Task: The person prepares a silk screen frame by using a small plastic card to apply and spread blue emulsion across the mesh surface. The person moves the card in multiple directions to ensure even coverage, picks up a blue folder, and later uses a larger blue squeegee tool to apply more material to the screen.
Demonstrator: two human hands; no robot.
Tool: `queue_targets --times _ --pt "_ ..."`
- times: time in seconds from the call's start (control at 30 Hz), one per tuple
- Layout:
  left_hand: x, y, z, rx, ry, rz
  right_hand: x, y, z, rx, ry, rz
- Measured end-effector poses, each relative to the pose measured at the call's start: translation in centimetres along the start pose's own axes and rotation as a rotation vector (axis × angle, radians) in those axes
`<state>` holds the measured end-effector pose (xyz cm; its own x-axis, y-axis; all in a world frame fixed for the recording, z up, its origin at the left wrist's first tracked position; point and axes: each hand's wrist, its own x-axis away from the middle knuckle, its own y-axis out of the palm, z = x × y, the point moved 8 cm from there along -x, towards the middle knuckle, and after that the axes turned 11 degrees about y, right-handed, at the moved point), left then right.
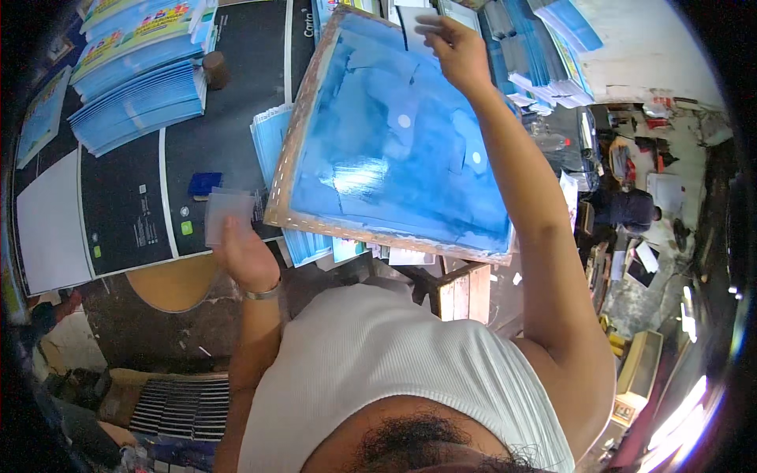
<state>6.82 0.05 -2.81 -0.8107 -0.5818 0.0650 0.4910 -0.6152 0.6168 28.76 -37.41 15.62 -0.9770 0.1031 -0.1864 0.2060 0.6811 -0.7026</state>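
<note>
My left hand [246,256] grips a small stack of pale square sheets [226,214], blurred at the edges, just left of a wooden frame. That frame holds a glossy blue screen [394,142] with two white dots and lies tilted before me. My right hand [459,51] reaches across to the screen's far edge, its fingers apart and a little blurred, next to a whitish card [415,30]. Nothing shows between those fingers. Beside my left hand, a dark blue pad [204,184] rests on the black table covering.
Tall piles of blue printed booklets [138,110] stand at the far left, with a brown cylinder [215,70] beside them. More booklets [544,59] are stacked at the far right. Blue sheets [272,138] lie under the frame. A wooden stool [464,290] stands below the table edge.
</note>
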Motion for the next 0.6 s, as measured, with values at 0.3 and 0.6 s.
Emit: queue_targets --times 0.3,0.6 --pt "-1.0 0.7 -2.3 0.155 -0.167 -0.16 -5.7 -2.4 -1.1 -0.092 0.071 -0.02" --pt "-0.3 1.5 -3.6 0.167 -0.407 -0.011 -1.5 2.8 1.2 0.475 -0.096 -0.161"
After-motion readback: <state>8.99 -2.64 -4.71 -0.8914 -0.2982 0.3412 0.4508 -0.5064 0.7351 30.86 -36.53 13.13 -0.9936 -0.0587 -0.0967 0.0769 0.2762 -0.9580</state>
